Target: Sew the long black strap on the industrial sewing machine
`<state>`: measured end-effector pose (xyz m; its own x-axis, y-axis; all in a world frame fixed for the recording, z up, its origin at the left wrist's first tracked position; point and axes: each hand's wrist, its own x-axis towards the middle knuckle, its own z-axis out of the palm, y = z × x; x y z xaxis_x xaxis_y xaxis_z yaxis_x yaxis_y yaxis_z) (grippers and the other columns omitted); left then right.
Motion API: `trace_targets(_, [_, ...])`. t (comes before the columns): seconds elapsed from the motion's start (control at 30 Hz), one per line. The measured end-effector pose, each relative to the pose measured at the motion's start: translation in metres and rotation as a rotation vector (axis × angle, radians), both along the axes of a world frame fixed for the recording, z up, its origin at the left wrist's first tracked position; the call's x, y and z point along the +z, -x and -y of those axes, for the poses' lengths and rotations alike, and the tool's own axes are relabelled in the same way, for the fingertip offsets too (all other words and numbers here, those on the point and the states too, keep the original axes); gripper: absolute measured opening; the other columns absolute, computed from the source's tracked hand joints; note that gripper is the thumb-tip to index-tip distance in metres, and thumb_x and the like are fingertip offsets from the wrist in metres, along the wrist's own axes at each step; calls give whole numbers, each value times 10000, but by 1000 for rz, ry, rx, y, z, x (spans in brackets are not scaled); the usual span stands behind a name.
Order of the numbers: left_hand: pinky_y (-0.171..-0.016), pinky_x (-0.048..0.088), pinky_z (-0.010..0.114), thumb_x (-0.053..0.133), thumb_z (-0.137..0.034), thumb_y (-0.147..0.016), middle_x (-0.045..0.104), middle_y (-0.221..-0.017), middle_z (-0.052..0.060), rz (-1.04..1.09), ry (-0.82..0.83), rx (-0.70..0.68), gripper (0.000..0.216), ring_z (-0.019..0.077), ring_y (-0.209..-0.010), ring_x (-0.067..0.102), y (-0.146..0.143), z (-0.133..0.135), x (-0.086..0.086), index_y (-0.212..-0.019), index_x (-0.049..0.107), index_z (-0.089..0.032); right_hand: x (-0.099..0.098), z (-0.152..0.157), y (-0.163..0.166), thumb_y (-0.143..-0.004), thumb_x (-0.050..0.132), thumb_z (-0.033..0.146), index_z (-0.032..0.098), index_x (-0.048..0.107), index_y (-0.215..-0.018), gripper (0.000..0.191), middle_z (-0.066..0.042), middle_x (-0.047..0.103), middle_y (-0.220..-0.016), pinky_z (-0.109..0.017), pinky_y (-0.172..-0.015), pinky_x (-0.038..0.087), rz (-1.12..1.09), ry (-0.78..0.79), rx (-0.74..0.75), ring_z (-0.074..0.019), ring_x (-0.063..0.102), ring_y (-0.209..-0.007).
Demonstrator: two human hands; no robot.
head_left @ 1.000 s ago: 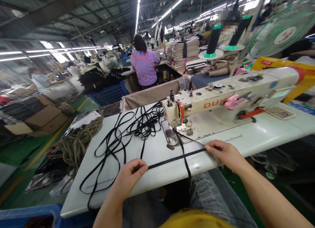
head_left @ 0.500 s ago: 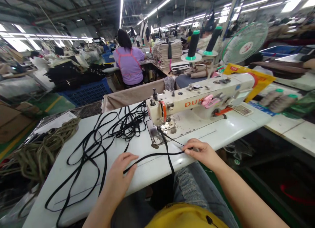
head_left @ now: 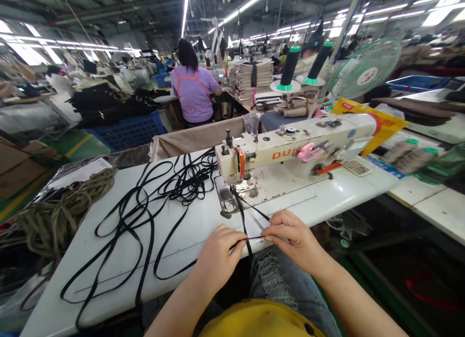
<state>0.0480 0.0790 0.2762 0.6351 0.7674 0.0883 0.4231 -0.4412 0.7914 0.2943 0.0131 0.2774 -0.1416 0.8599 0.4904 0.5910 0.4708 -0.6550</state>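
Note:
My left hand is closed, pinching a narrow black strap at the table's front edge. My right hand pinches the same strap a short way to the right, and a short taut length shows between them. Another black length runs from under the presser foot of the white sewing machine down over the front edge, behind the taut piece. A thin strip also reaches from the needle area toward my right fingers. Loose coils of strap lie left of the machine on the white table.
Olive-green cords are heaped at the table's left end. Behind the machine stand thread cones and a fan. A person in a purple top sits further ahead. Pink snips rest against the machine arm.
My left hand has moved right along the front edge, close to my right hand, and now pinches the strap. The right hand has come slightly lower. A strap loop now trails behind the left hand.

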Motion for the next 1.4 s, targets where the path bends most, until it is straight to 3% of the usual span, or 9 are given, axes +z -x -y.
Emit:
trace_targets(0.13, [-804,472,355,641,-328,-927,743,-946,68,25,359,102,238,233,-842,632,2,1,-4,-1073,780,-203,-3,5,4,-1048,594,138,293,766,-1189,271,-54,700,-958,-386,-824,559,169,-144,-21,-226,634,-946])
trace_targets(0.27, [-796,448,322,695,-456,-911,714,-955,65,140,605,42,337,219,-879,610,5,4,-6,-1077,752,-169,-11,8,6,-1026,573,77,278,740,-1243,339,-67,711,-989,-388,-839,574,223,-212,-82,-234,645,-965])
trace_targets(0.6, [-762,446,309,767,-395,-813,702,-855,49,174,667,26,248,197,-813,606,4,7,-15,-873,718,-159,-22,10,13,-1044,590,114,222,706,-1098,167,-56,672,-894,-322,-727,546,218,-199,-244,-200,648,-818])
trace_targets(0.8, [-748,443,310,827,-436,-748,697,-817,51,180,751,14,315,199,-788,620,1,7,-14,-845,710,-160,-23,13,13,-1048,554,118,236,694,-1031,184,-50,662,-866,-313,-716,550,234,-175,-288,-191,649,-794])
trace_targets(1.0, [-689,376,290,828,-445,-732,590,-739,0,165,794,6,389,160,-713,531,-2,10,-16,-981,778,-151,-31,13,14,-1035,546,135,234,709,-1066,194,-46,683,-859,-291,-691,551,308,-176,-343,-175,658,-761])
trace_targets(1.17, [-599,306,264,855,-469,-715,501,-720,-44,218,926,-26,565,106,-609,416,-5,16,-14,-1178,777,-154,-37,14,16,-1025,550,149,243,700,-1068,182,-43,683,-870,-299,-732,574,206,-116,-355,-184,676,-789])
trace_targets(1.4, [-546,282,240,896,-485,-717,487,-742,-52,283,972,-59,586,79,-582,398,-8,17,-16,-1196,757,-176,-40,14,23,-978,570,111,245,695,-1019,188,-29,663,-866,-295,-728,555,74,-42,-326,-183,664,-786])
